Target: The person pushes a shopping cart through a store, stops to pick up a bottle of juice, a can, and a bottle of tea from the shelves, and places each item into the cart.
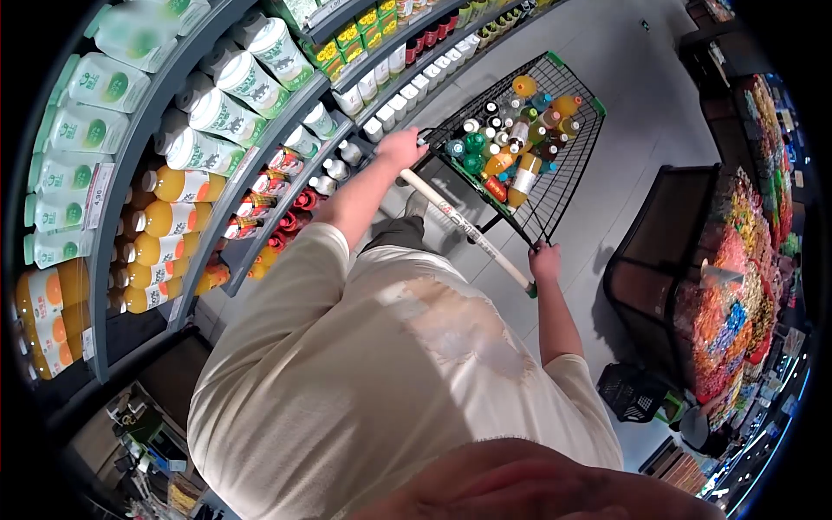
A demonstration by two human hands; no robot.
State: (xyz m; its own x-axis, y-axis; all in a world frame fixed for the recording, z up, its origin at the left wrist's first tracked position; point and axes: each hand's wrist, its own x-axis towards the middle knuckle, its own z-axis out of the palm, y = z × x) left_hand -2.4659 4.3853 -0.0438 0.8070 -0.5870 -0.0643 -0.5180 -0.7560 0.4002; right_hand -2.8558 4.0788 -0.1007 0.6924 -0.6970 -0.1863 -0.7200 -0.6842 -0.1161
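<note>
A shopping cart [585, 147] of dark wire with green corners stands ahead of me, holding several bottles [523, 173] with drinks of orange, green and other colours. My left hand [401, 149] is closed round the cart at the left end of its pale handle bar [468, 227]. At the bar's right end my right hand [544, 262] is wrapped round the cart's dark frame beside the green end piece. The undersides of both hands are hidden.
Shelves [130, 186] on the left carry orange juice bottles [173, 218], white-green containers [227, 113] and small red-labelled bottles [251, 204]. Bins of colourful wrapped goods [737, 303] stand on the right, near a black basket [631, 392]. Grey tiled floor [637, 113] lies between.
</note>
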